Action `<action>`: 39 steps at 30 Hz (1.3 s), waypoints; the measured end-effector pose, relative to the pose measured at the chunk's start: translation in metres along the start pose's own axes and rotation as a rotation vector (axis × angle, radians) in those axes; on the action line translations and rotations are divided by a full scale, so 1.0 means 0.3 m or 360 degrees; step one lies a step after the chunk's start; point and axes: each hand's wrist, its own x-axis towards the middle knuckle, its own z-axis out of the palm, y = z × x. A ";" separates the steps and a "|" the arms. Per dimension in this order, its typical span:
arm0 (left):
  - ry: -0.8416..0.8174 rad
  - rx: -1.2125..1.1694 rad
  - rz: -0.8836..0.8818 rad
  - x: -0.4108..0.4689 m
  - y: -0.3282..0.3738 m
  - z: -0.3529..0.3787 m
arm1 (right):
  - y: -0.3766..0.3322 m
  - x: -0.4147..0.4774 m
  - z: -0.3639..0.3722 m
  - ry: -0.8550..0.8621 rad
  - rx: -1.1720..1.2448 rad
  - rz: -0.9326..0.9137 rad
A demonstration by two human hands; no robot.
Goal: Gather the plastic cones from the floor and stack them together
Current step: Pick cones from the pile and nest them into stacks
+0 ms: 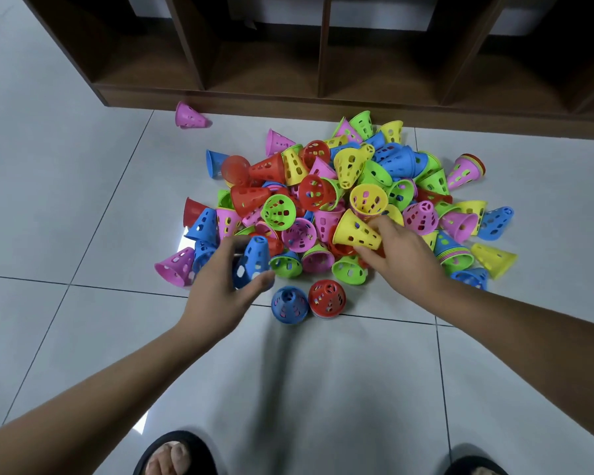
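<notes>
A big pile of perforated plastic cones point(343, 200) in red, blue, green, yellow and pink lies on the tiled floor. My left hand point(220, 289) grips a blue cone point(251, 260) at the pile's near left edge. My right hand point(398, 255) holds a yellow cone point(355, 231) by its rim, over the pile's near right side. Two upright cones stand in front of the pile: a blue one point(289, 304) and a red one point(327, 298) that tops a short stack.
A dark wooden shelf unit point(323, 63) with open compartments runs along the back. One pink cone point(189, 115) lies apart near its base at the left. My feet in black sandals point(175, 454) stand at the bottom edge. Grey tiles point(83, 200) surround the pile.
</notes>
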 end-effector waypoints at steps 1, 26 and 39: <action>-0.0027 -0.0075 0.0029 -0.007 0.023 0.012 | -0.009 -0.021 -0.019 -0.0042 0.0131 0.0033; -0.0792 0.0420 0.0320 0.043 -0.174 0.145 | -0.181 -0.035 -0.009 -0.0841 -0.0233 -0.0644; -0.0327 0.1215 0.0173 0.311 -0.327 -0.104 | 0.086 0.173 -0.101 0.0030 -0.0488 -0.0586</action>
